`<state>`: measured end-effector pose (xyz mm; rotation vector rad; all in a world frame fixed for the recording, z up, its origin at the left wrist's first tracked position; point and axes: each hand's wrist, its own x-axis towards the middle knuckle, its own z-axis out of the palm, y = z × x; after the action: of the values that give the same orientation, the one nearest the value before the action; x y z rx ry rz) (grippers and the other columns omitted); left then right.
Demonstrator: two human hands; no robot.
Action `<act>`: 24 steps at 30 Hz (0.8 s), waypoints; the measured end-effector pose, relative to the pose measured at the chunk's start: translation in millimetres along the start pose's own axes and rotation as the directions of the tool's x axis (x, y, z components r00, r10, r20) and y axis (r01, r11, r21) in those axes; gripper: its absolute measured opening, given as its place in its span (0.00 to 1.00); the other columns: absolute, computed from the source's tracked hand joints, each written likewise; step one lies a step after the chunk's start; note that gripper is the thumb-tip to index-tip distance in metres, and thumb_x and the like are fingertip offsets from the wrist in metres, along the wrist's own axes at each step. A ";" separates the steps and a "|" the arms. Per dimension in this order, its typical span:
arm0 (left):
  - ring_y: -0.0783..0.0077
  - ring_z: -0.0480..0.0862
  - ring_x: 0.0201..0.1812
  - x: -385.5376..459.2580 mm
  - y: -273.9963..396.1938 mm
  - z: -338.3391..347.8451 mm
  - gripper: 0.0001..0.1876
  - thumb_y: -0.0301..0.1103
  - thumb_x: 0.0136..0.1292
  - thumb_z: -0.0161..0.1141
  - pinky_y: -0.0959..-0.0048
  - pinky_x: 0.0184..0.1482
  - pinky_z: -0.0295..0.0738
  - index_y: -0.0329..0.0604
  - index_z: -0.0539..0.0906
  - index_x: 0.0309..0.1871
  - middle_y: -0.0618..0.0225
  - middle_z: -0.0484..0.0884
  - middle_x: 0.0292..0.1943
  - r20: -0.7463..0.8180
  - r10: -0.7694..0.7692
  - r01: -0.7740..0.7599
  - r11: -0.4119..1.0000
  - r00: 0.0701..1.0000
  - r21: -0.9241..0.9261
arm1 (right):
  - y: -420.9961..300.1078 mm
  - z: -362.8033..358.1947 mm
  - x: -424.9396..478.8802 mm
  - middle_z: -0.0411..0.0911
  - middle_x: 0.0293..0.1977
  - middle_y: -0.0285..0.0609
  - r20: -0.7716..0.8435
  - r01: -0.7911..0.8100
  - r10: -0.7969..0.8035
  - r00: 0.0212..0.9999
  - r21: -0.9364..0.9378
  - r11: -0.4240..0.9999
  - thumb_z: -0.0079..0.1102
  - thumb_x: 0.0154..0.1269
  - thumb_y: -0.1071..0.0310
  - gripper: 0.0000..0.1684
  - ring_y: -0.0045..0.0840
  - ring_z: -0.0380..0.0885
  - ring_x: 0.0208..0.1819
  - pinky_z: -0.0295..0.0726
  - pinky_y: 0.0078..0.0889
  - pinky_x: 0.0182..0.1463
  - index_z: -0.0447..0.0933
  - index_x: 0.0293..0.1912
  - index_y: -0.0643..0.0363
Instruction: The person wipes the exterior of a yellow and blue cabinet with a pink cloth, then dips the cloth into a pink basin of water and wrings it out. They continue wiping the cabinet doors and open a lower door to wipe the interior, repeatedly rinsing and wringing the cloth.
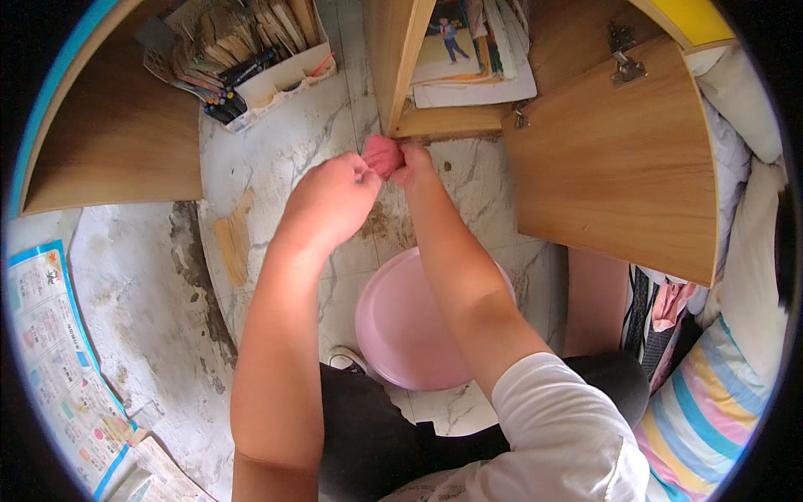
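A bunched pink cloth (382, 155) is between my two hands, above the stained marble-patterned floor and in front of a wooden cabinet's upright panel (394, 69). My left hand (332, 191) pinches its left end, back of the hand up. On the other side my right hand (414, 164) grips the right end, its fingers partly hidden by the cloth. Below my forearms a pink plastic basin (401, 326) stands on the floor, partly covered by my right arm; no contents are visible in the part that shows.
An open cabinet door (615, 169) with metal hinges juts out at right. Papers and books (464, 56) fill the compartment behind. At upper left stands a white box (282, 85) with books and pens. A brown stained patch (235, 238) marks the floor; striped bedding (696, 414) lies at right.
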<state>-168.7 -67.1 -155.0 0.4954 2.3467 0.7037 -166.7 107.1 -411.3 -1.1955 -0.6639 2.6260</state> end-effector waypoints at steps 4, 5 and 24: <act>0.51 0.90 0.51 -7.5 -4.8 -8.7 0.18 0.43 0.75 0.58 0.61 0.55 0.81 0.39 0.88 0.55 0.51 0.91 0.48 -0.071 -0.047 0.045 0.999 0.996 -0.022 | -13.3 37.7 -63.5 0.83 0.54 0.52 0.051 0.020 -0.020 0.999 0.004 1.000 0.38 0.86 0.67 0.18 0.42 0.85 0.56 0.87 0.51 0.61 0.75 0.60 0.66; 0.51 0.90 0.51 -6.1 -5.6 -10.2 0.19 0.43 0.76 0.57 0.61 0.55 0.81 0.39 0.88 0.56 0.50 0.91 0.47 -0.094 -0.046 0.043 0.998 0.994 -0.039 | -21.7 45.8 -75.8 0.83 0.54 0.52 0.055 0.046 -0.047 0.997 0.025 0.999 0.39 0.86 0.68 0.18 0.41 0.84 0.57 0.86 0.51 0.62 0.75 0.60 0.67; 0.41 0.88 0.54 -6.8 -13.5 -16.7 0.18 0.40 0.75 0.52 0.54 0.58 0.81 0.39 0.89 0.51 0.45 0.91 0.48 -0.198 -0.062 0.057 0.998 0.978 -0.030 | -105.4 71.2 -239.3 0.86 0.56 0.46 0.269 0.344 -0.302 0.914 -0.124 0.931 0.63 0.79 0.70 0.21 0.28 0.87 0.55 0.88 0.35 0.59 0.79 0.65 0.68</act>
<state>-177.1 -87.1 -148.9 0.3564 2.5245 0.7838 -64.2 96.2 -160.6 -0.7187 -1.0504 2.4874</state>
